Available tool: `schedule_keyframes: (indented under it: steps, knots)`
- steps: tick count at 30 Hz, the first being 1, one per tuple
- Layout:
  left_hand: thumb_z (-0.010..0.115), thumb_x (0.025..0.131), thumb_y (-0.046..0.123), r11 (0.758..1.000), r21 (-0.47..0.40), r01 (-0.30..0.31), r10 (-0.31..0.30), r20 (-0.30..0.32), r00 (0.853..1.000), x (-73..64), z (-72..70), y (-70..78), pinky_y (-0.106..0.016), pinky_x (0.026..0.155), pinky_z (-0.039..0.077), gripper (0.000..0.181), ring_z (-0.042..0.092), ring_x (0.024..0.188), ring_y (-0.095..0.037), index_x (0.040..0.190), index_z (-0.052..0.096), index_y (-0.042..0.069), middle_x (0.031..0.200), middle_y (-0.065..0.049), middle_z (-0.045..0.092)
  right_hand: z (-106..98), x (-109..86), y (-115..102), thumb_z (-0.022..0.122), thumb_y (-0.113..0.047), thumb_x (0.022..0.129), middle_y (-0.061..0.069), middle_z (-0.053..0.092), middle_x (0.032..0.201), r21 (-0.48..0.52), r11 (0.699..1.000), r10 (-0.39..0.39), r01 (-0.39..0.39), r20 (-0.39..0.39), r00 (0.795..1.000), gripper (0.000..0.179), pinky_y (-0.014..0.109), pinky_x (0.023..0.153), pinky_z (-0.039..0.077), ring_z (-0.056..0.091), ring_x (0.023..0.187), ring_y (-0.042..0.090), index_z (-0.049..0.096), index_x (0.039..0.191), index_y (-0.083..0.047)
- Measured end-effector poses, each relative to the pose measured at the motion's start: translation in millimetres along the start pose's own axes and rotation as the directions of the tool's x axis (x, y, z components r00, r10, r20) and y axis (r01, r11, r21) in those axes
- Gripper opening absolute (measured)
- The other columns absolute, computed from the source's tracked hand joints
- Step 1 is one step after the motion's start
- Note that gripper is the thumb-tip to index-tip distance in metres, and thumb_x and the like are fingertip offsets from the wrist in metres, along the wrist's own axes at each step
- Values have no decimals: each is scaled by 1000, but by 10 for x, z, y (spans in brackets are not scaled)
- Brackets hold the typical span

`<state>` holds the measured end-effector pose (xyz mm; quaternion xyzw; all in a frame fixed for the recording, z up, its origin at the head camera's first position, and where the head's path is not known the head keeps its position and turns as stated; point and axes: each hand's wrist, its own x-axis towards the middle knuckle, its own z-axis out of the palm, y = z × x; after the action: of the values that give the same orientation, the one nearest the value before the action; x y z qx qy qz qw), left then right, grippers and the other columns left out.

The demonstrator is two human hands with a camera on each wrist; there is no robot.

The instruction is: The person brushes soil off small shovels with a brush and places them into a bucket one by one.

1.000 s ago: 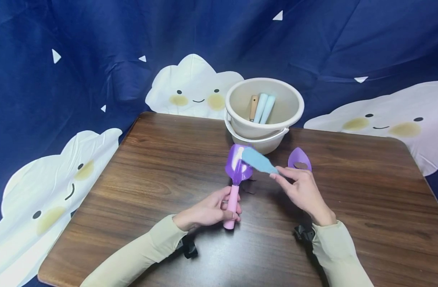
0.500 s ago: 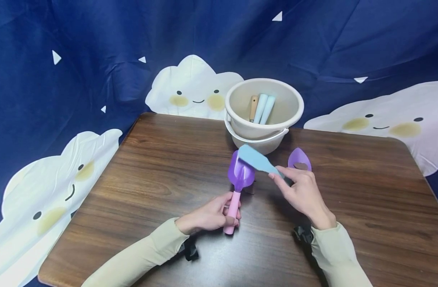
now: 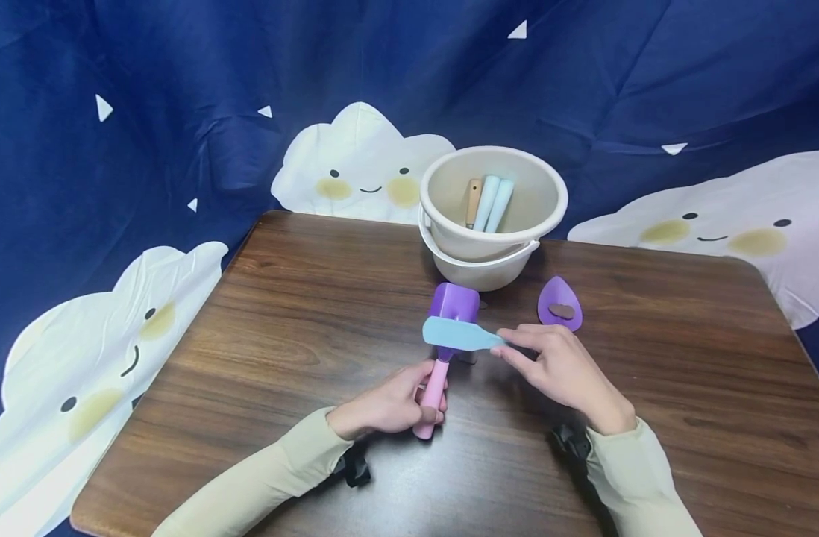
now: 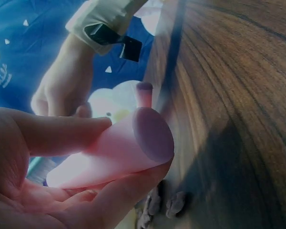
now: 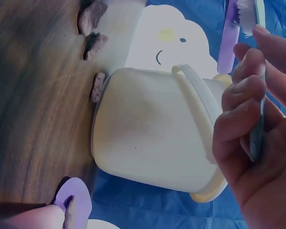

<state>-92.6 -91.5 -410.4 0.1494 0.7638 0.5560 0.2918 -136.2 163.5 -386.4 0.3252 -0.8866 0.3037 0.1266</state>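
Note:
My left hand [image 3: 389,401] grips the pink handle [image 4: 109,155] of a small shovel with a purple blade [image 3: 455,300], its broad end away from me. My right hand [image 3: 570,369] pinches a light blue brush [image 3: 453,334], which lies crosswise over the lower part of that blade. Pale bristles [image 5: 248,18] face the purple blade in the right wrist view. Beyond my right hand, a purple pointed trowel [image 3: 549,291] with a brown lump [image 3: 561,311] on it lies on the table. In the right wrist view its pink handle [image 5: 35,218] shows.
A cream bucket [image 3: 479,274] stands behind the shovel, its white bail hanging in front. It holds a wooden handle [image 3: 474,201] and two light blue handles [image 3: 495,203]. Several brown lumps [image 5: 93,18] lie on the wooden table [image 3: 315,298] near the bucket.
The brush has swept from the far part of the shovel blade down toward its handle and turned more level. My right hand has shifted slightly left and nearer; the shovel has come slightly nearer and tipped.

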Motion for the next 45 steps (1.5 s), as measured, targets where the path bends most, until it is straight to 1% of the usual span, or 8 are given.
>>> schedule_keyframes:
  steps: [3,7,13,20,24,29,37,45]
  knots:
    - [66,76,-13,1000,17,-3,3,-8,1000,-14,-2,19,-29,62,59,35,65,76,-23,106,49,-5,87,-15,65,-13,14,27,77,-16,81,2,75,89,-24,999,35,-36,-42,999,25,27,62,52,61,71,9,75,103,-5]
    - [65,76,-13,999,-39,32,-31,17,999,-37,7,31,-31,64,60,35,67,77,-26,107,49,-6,88,-15,64,-23,36,68,78,-14,80,12,75,91,-63,993,88,-99,-158,984,26,42,68,56,69,78,24,75,102,-1]
    - [66,76,-12,995,-80,64,-62,30,998,-41,35,23,-32,67,60,37,66,76,-20,109,50,-6,86,-10,64,-39,53,64,76,-13,81,17,74,89,-80,986,124,-147,-240,963,25,48,72,56,70,81,32,74,101,2]
    - [65,77,-11,998,-35,59,-58,27,998,-31,30,46,-30,66,60,36,67,77,-21,109,50,-5,88,-11,64,-81,75,-38,75,-14,82,13,75,89,-57,989,120,-134,-204,972,23,45,70,56,70,79,28,74,102,-1]
    - [66,76,-9,999,8,53,-53,10,999,-13,31,51,-29,64,60,35,67,77,-21,107,51,-3,87,-9,64,-105,77,-141,77,-16,81,5,75,87,-85,996,8,-17,-110,994,23,35,65,55,66,72,15,75,100,-5]
    - [72,75,-6,994,109,15,-16,6,1000,10,28,42,-24,62,57,35,63,70,-11,105,53,-3,84,-6,66,-135,69,-267,77,-22,80,-8,71,79,-109,991,-74,77,23,997,19,23,55,49,54,62,1,76,96,-12]
    - [75,75,-2,989,149,-3,1,10,1000,17,29,31,-22,61,55,35,63,66,-6,104,56,-1,79,0,67,-194,90,-378,76,-25,82,-9,67,71,-170,984,-35,49,79,996,18,20,46,40,46,54,0,77,96,-13]
    - [75,74,-2,990,136,21,-21,-7,1000,-7,38,46,-25,58,57,35,64,65,-9,104,56,0,79,-1,68,-242,154,-357,73,-31,84,4,76,91,-236,966,114,-102,37,993,26,38,50,48,63,67,19,76,103,-13]
